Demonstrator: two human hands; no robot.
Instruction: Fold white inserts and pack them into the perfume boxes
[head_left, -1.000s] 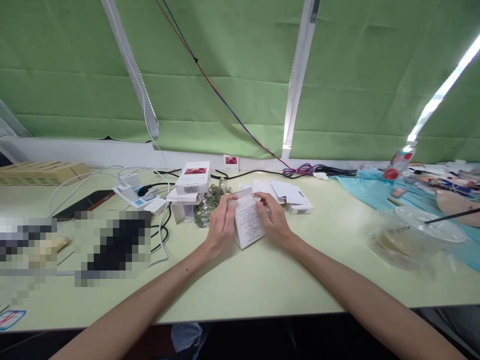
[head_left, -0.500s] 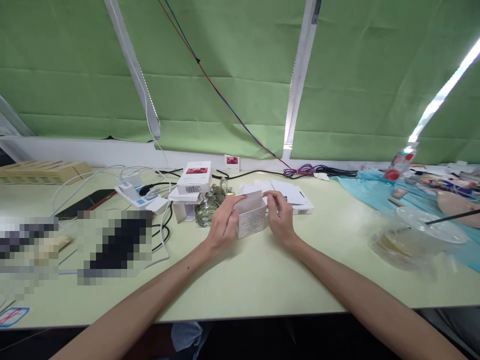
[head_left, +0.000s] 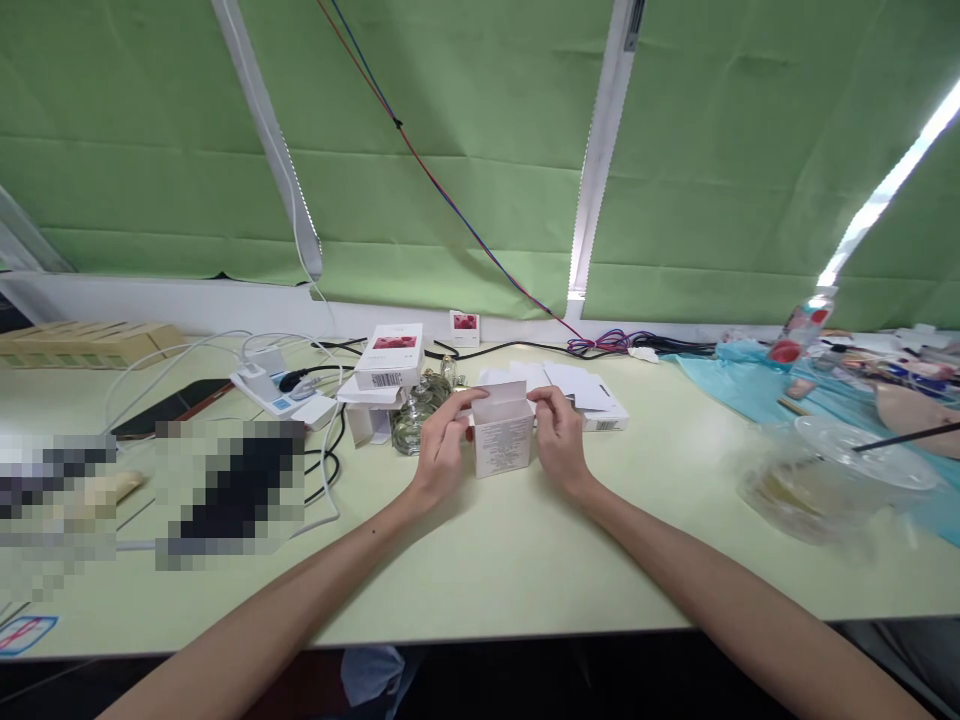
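White and open-topped, the printed carton in the head view is standing upright around the middle of the tabletop, its raised flap perhaps risking a crease from uneven pinching. The left hand is gripping the carton's left edge, fingers bent; the right hand is hovering half-curled at its upper right corner, contact unclear.
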